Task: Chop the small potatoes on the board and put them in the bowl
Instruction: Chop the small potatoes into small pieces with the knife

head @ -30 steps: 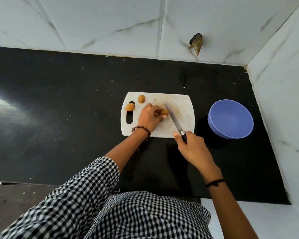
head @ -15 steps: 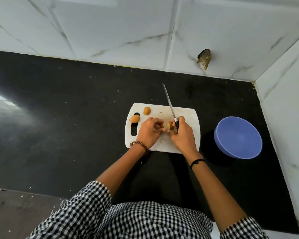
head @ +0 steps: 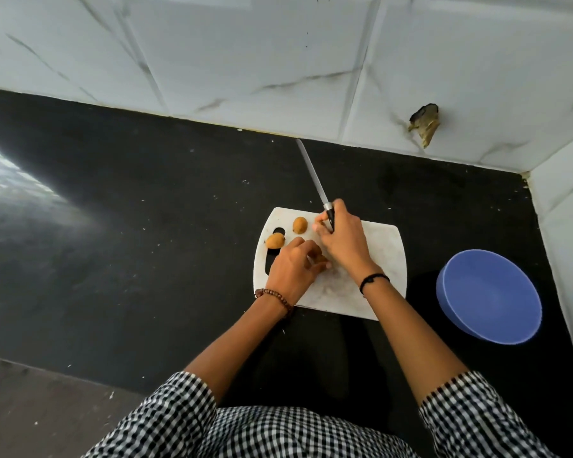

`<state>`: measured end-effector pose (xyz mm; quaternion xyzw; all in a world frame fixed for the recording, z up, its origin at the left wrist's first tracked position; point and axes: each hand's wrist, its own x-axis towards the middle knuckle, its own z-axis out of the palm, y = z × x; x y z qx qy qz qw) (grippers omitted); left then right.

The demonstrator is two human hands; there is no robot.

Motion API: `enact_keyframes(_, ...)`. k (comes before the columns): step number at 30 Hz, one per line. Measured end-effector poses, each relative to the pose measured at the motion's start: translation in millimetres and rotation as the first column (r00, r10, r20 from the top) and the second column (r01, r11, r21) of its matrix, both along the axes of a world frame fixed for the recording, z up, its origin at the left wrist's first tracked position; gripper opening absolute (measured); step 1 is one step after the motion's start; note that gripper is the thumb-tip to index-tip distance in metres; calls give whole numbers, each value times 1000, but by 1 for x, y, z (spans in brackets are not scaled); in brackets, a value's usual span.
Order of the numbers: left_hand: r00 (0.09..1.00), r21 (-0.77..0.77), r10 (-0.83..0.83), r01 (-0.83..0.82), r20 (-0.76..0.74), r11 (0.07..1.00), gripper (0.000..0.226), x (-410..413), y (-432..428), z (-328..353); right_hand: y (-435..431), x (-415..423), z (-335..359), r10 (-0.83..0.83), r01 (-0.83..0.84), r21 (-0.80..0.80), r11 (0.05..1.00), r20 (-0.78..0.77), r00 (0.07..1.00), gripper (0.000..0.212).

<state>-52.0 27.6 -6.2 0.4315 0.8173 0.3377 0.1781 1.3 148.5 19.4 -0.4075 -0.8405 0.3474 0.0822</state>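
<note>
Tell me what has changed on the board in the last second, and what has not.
The right hand, gripping the knife, moved from the near edge of the board up beside the left hand; the blade now points away over the counter. The left hand still holds one potato. The two other potatoes and the bowl stayed put.

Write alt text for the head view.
On a white cutting board, the left hand holds a small potato while the right hand grips a knife, blade pointing away. Two whole potatoes lie nearby; a blue bowl stands right.
</note>
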Motion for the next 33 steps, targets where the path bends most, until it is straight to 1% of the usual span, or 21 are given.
enact_keyframes(2,1000,21,13,-13,7,1000,27,-1,0,-2,0,-8,0,26,-26,-8,1000,2,1000,26)
enact_keyframes(4,1000,23,9,-10,24,1000,28,-1,1,-4,0,-10,-1,28,-28,-26,999,2,1000,28)
enact_keyframes(6,998,26,-12,10,58,1000,30,-4,0,-4,-3,-3,-3,3,-3,-28,1000,-5,1000,31)
enact_keyframes(9,991,16,-62,61,122,998,34,-9,-3,-4,-8,17,-4,-77,76,-37,996,-30,997,32)
enact_keyframes(11,987,2,-54,54,151,999,30,-13,-4,-2,-12,35,-5,-123,120,-44,992,-77,989,30)
enact_keyframes(13,986,6,-43,43,164,999,24,-14,-4,-2,-17,52,-3,-151,142,-76,987,-117,982,23)
enact_keyframes(15,982,25,-58,55,179,998,21,-11,-3,0,-23,67,-2,-171,157,-114,981,-128,977,19)
enact_keyframes(19,965,50,-89,79,247,996,21,4,5,6,-34,89,-2,-203,185,-140,973,-133,970,17)
enact_keyframes(23,978,50,-115,108,172,993,15,20,18,5,-42,105,-3,-229,216,-121,969,-106,968,22)
enact_keyframes(25,980,60,-113,105,162,993,12,24,21,4,-46,111,-3,-242,228,-126,966,-111,964,24)
enact_keyframes(30,976,88,-84,67,201,994,17,28,23,4,-56,123,-3,-264,247,-166,955,-91,960,24)
enact_keyframes(33,968,99,-64,41,243,994,19,29,19,3,-65,128,-4,-261,249,-157,956,-61,964,27)
